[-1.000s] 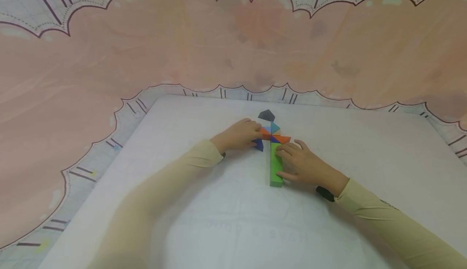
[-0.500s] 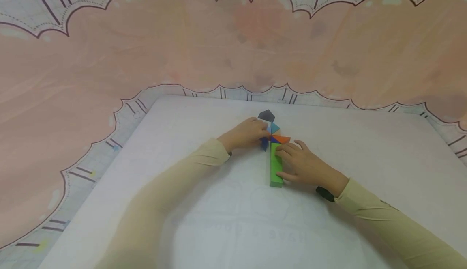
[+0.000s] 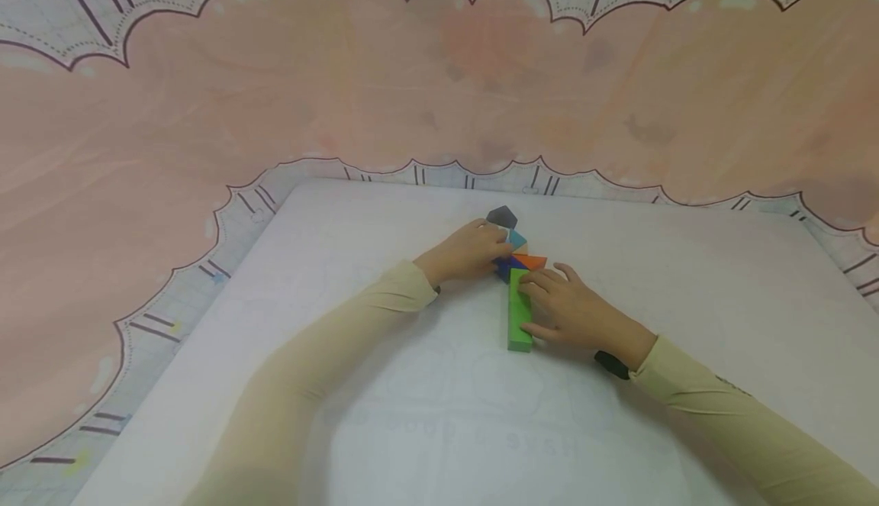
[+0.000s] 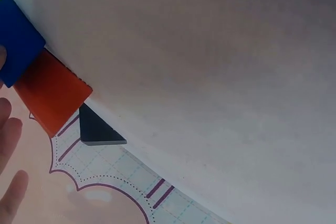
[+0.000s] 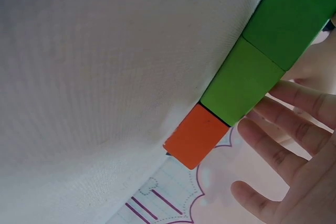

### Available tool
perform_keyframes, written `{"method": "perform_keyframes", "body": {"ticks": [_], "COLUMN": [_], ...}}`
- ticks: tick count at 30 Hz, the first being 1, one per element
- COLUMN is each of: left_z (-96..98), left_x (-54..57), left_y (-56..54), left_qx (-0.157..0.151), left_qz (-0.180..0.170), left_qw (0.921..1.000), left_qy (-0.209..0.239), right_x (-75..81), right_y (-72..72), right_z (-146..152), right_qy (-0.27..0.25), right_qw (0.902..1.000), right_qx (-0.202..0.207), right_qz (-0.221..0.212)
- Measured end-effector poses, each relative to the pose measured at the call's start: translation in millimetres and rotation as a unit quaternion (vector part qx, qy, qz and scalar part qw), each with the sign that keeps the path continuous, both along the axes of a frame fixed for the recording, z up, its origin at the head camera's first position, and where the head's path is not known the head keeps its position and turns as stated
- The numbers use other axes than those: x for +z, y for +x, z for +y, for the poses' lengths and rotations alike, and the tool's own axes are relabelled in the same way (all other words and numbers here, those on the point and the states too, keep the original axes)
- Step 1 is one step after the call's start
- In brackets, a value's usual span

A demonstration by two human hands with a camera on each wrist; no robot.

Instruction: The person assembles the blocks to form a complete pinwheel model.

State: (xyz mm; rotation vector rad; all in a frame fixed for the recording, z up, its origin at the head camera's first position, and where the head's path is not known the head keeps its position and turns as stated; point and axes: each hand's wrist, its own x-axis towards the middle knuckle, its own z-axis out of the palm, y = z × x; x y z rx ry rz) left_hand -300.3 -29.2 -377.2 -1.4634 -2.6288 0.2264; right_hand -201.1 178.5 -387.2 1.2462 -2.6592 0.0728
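My left hand reaches over the left side of a pinwheel-like cluster of coloured blocks. In the left wrist view a fingertip touches a blue block, beside an orange block; the other visible fingers lie spread apart. Part of the cluster is hidden under this hand, but a teal triangular block and an orange triangular block show. My right hand rests its fingers against a column of green blocks below the cluster. In the right wrist view those fingers look straight, alongside a light green block.
A dark grey angular block lies just beyond the cluster. All blocks stand on a white tabletop. Behind and around it hangs a patterned pink cloth. A dark object shows under the right wrist.
My left hand has moved right, bringing the blue block up against the cluster and the top of the green column. The right hand and green blocks have stayed put.
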Motion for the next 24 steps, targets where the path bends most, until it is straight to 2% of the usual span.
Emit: {"method": "perform_keyframes", "body": {"ticks": [13,24], "left_z": [-2.0,-3.7], "left_x": [-0.2,2.9], "left_y": [0.9,3.1], "left_qx": [0.006,0.012], "left_qz": [0.030,0.038], "left_qw": [0.9994,0.9992], "left_qy": [0.015,0.003], "right_x": [1.0,2.4], "right_y": [0.6,1.5], "right_z": [-1.2,-2.2], "right_qy": [0.005,0.012], "right_qw": [0.9999,0.9996], "right_qx": [-0.007,-0.014], "right_qz": [-0.014,-0.022]}}
